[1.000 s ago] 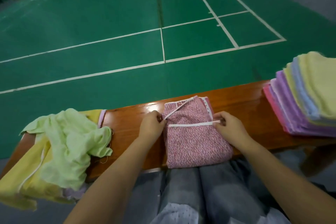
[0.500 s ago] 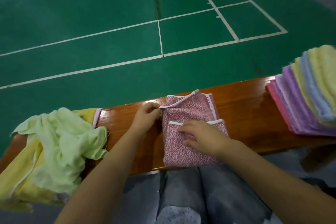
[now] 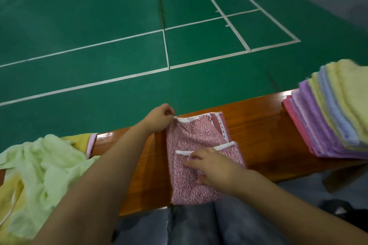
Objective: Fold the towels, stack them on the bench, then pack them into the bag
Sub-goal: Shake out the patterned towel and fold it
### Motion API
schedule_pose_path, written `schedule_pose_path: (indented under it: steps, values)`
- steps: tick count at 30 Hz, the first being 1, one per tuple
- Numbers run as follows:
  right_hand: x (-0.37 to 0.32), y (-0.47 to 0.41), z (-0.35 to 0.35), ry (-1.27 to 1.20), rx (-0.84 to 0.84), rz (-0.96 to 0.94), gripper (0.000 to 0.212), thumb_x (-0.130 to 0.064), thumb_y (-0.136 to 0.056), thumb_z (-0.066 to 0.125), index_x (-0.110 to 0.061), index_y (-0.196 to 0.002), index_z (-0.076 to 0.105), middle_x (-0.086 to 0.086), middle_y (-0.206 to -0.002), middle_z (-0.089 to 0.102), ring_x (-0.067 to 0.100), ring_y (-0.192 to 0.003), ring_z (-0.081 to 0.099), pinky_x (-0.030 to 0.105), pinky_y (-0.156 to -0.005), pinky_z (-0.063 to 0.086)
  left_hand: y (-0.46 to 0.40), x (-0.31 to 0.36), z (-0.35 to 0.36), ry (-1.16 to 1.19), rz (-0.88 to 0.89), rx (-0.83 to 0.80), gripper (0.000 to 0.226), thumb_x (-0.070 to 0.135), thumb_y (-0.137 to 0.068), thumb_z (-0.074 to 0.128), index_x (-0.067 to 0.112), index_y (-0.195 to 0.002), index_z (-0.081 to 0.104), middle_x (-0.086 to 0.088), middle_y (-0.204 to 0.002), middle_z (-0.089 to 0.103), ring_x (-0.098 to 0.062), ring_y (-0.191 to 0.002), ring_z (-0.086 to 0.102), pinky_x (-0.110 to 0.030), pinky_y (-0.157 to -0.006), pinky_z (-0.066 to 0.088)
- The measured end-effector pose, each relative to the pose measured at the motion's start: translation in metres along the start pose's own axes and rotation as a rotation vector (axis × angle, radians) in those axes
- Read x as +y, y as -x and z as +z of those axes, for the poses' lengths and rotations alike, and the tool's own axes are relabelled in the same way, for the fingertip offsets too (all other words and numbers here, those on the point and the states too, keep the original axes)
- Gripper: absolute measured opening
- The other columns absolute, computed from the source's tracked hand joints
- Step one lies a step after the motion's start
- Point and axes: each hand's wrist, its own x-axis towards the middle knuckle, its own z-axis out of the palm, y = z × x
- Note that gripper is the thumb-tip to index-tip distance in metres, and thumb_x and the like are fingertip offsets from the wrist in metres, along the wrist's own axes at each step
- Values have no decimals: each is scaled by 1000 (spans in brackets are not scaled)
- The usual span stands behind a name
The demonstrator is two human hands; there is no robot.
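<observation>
Pink towel (image 3: 199, 167): speckled cotton w/ white hem, folded oblong on bench (image 3: 264, 135), long axis running away from person. Left hand (image 3: 159, 119) pinches far-left corner; right hand (image 3: 211, 165) flat, fingers straight, pressing near fold.

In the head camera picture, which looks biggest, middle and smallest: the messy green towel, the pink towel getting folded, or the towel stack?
1. Green towel, though it is nearest the camera.
2. Towel stack, partly cut off.
3. Pink towel.

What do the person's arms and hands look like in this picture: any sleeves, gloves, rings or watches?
Both forearms are bare, with no sleeves in view. The left hand and right hand wear no gloves, and no rings, watch or bracelet show on them or the wrists. Grey trousers cover the lap.
</observation>
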Motion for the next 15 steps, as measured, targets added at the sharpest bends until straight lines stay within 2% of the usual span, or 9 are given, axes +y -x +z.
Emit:
schedule_pose_path:
  steps: [2, 3, 5, 7, 9, 10, 15]
  values:
    - [3, 5, -9, -228, 54, 44, 48, -30, -92, 58, -30, -138, 45, -6, -142, 40, 14, -127, 38, 34, -108, 34, 6, -8, 10, -55, 21, 88, 27, 16, -96, 53, 10, -122, 56, -7, -123, 58, -21, -112, 55, -32, -96, 42]
    - [7, 6, -16, -369, 152, 101, 40, -31, -93, 57, -29, -133, 51, -9, -137, 45, 10, -119, 45, 31, -103, 40, 11, -10, 13, -36, 45, 155, 30, 17, -97, 53, 8, -125, 55, -8, -128, 56, -22, -119, 52, -32, -101, 39]
    - [24, 3, -31, -558, 433, 283, 27, -26, -94, 55, -24, -121, 60, -12, -124, 53, 8, -102, 54, 25, -87, 48, 24, -14, 14, -32, 99, 283, 31, 17, -97, 53, 8, -126, 56, -8, -129, 55, -22, -123, 49, -32, -104, 36]
    - [46, -11, -42, -551, 613, 430, 20, -20, -94, 56, -18, -112, 63, -3, -115, 61, 14, -97, 58, 29, -82, 51, 38, -18, 16, -67, 141, 421, 29, 15, -94, 56, 7, -122, 59, -8, -124, 56, -22, -120, 50, -30, -102, 36]
    - [60, -29, -48, -530, 559, 511, 19, -16, -92, 58, -14, -110, 63, 3, -111, 64, 19, -95, 60, 34, -82, 52, 52, -18, 21, -73, 156, 504, 26, 14, -91, 60, 6, -115, 62, -5, -111, 56, -23, -111, 52, -28, -95, 38]
    - [66, -38, -49, -516, 506, 531, 20, -16, -91, 60, -13, -110, 63, 4, -111, 65, 20, -96, 60, 33, -81, 51, 59, -16, 25, -83, 170, 488, 23, 16, -90, 61, 7, -112, 63, -1, -105, 53, -21, -106, 52, -27, -93, 39]
    - [70, -63, -54, -473, 382, 542, 41, -28, -85, 68, -10, -121, 59, 7, -116, 63, 23, -104, 59, 33, -85, 49, 78, -16, 44, -173, 303, 262, 21, 17, -92, 59, 17, -111, 68, 5, -112, 56, -9, -103, 50, -21, -92, 41]
